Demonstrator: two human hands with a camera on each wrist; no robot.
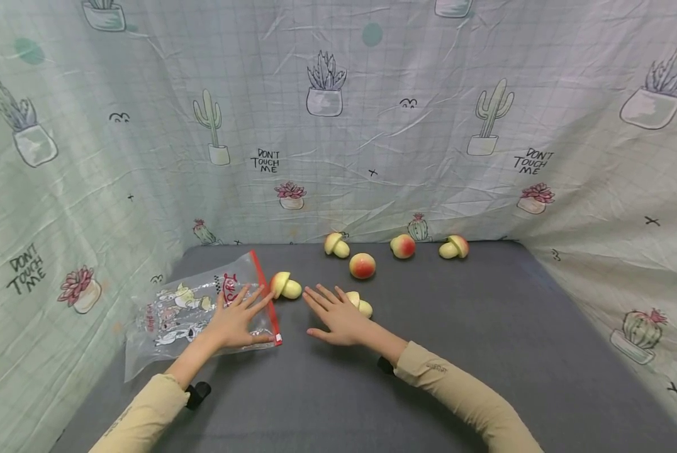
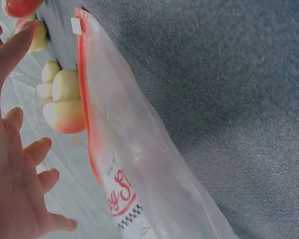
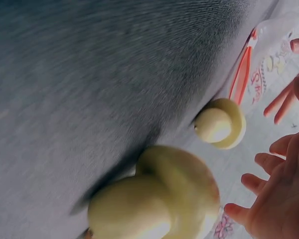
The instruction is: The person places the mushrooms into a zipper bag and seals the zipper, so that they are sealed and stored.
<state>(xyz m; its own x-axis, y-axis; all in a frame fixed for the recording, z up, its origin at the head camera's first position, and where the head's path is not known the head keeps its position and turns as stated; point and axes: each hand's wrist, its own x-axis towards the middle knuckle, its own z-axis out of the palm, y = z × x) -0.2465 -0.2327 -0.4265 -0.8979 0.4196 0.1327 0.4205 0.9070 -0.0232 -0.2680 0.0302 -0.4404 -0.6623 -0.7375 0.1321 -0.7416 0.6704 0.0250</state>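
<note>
My left hand (image 1: 238, 322), fingers spread, is over a clear plastic zip bag (image 1: 202, 308) with a red zip edge, a white slider and printed cartoon figures. In the left wrist view a gap shows between that hand and the bag (image 2: 134, 139). My right hand (image 1: 338, 318) is spread too, in front of a yellow toy mushroom (image 1: 363, 307) that it partly hides. Another toy mushroom (image 1: 286, 286), its cap red-tinged, lies between the hands beside the bag's zip edge. Both hands hold nothing.
Further back on the grey table (image 1: 486, 352) lie a toy mushroom (image 1: 336, 245), a red-yellow round toy (image 1: 362, 266), a red-capped toy (image 1: 403, 246) and another toy mushroom (image 1: 454, 247). A patterned cloth (image 1: 372, 145) hangs along the table's back and sides.
</note>
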